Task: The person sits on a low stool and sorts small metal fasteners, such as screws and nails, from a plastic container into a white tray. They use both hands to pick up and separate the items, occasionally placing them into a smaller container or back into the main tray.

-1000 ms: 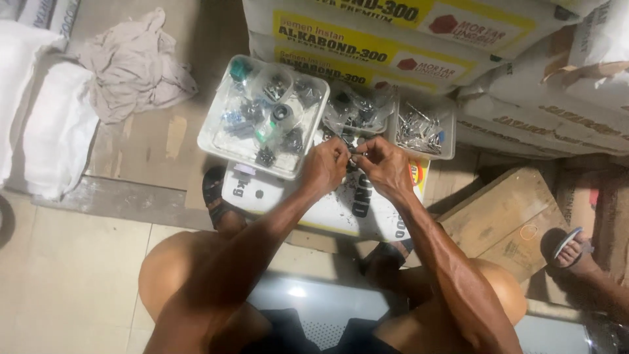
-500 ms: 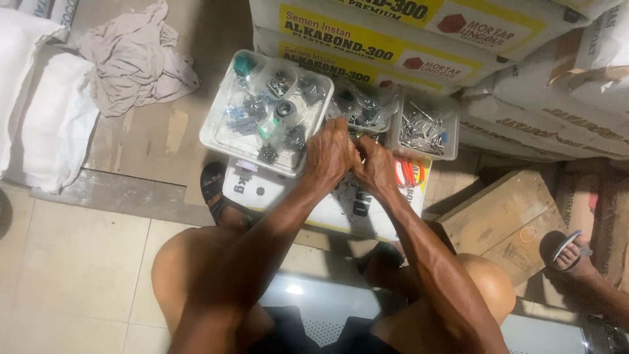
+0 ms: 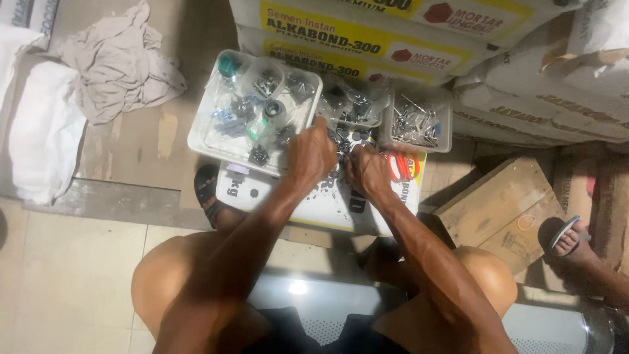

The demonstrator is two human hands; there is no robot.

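Stacked sacks [image 3: 419, 33] of building material filled the top of the view, with a crumpled grey cloth [image 3: 118, 59] and a white bag [image 3: 39, 124] lying on the floor to the left and a wooden crate [image 3: 498, 203] to the right. Beside the crate, another person's foot in a sandal [image 3: 567, 237] rested at the frame's right edge. A person squatted over a flat white sack [image 3: 314, 203] that served as a work surface, knees spread to either side. On the sack's far edge stood a large white tray [image 3: 209, 124] of mixed metal fittings, a small clear tub [image 3: 357, 108] of dark parts beside it, and a further tub of nails or screws [image 3: 419, 124] at the right. The left hand [image 3: 311, 154] hovered at the large tray's near right corner, fingers curled downward; whether they pinched anything could not be told. The right hand [image 3: 368, 172] lay just beside it on the white sack, fingers bent over a scatter of small dark fasteners [image 3: 341, 141] between the two hands; its grasp, too, could not be made out.
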